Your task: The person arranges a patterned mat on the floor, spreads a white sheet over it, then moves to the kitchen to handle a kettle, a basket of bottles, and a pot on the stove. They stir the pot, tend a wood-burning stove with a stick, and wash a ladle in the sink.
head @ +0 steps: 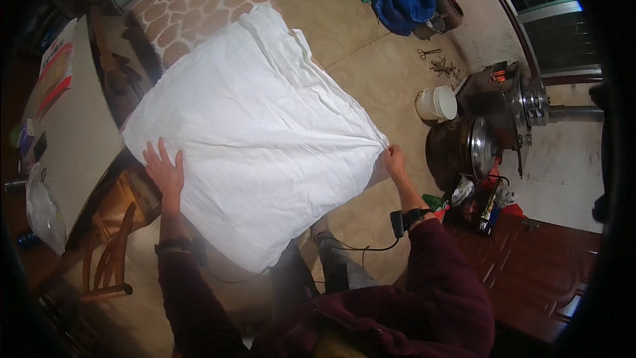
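A large white cloth (258, 124), creased and puffed in places, lies spread before me over a piece of furniture with a tan, stone-patterned cover (194, 7). My left hand (165, 168) rests flat on the cloth's left edge with the fingers spread. At the far right corner my right hand (394, 160) pinches the cloth between thumb and fingers. Creases run from that pinched corner across the middle. The cloth's near corner hangs down close to my legs.
To the left are a table (79, 104) and a wooden chair (112, 238). Along the right side stand a white bucket (437, 103), a lidded pot (459, 146) and a stove (489, 89). A cable (370, 249) trails from my right wristband. Blue and green sacks (405, 2) lie at the back.
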The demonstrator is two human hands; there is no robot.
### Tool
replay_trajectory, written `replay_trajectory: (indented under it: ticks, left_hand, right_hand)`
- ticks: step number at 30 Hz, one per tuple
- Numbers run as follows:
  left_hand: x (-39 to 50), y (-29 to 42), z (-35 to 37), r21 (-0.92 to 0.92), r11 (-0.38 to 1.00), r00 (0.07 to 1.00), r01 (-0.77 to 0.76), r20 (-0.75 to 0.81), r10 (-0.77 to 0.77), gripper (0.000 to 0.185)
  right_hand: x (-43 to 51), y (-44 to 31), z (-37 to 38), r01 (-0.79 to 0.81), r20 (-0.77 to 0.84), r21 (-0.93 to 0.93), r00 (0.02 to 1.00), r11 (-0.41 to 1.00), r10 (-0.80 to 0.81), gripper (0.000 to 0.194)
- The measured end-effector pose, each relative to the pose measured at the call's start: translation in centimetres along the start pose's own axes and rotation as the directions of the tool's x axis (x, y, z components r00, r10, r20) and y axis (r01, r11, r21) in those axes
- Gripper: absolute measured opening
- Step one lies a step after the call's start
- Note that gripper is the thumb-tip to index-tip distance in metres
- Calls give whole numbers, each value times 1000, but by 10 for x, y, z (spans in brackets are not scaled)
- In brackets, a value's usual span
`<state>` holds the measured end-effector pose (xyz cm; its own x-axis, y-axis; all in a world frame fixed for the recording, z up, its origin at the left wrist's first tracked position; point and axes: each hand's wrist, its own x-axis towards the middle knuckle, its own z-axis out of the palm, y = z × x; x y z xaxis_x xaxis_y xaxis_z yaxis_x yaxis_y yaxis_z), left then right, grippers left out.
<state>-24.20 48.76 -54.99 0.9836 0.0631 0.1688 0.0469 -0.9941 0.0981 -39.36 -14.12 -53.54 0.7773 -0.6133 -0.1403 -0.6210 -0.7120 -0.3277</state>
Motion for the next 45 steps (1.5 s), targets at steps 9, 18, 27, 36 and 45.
replay_trajectory:
  ticks: [9,18,27,36,45]
  left_hand:
    - [-41,33,-41,-83,987,990,-138,12,139,69]
    - [-17,-1,-21,0,998,995,-63,80,63,68]
    - [53,-75,17,-444,696,790,565,48,-611,49]
    - [64,-62,-12,-341,895,843,286,-355,-405,43]
    - [-138,81,-64,-201,971,826,-131,519,219,74]
  right_hand:
    - [16,-181,22,604,-217,-22,775,797,-594,38]
    - [114,-220,39,224,-152,-58,961,973,-230,30]
    - [136,-349,71,346,-139,-37,927,937,-348,47]
    - [132,-344,77,598,-469,42,719,800,-513,52]
    - [-88,-221,78,903,365,130,341,410,-867,75]
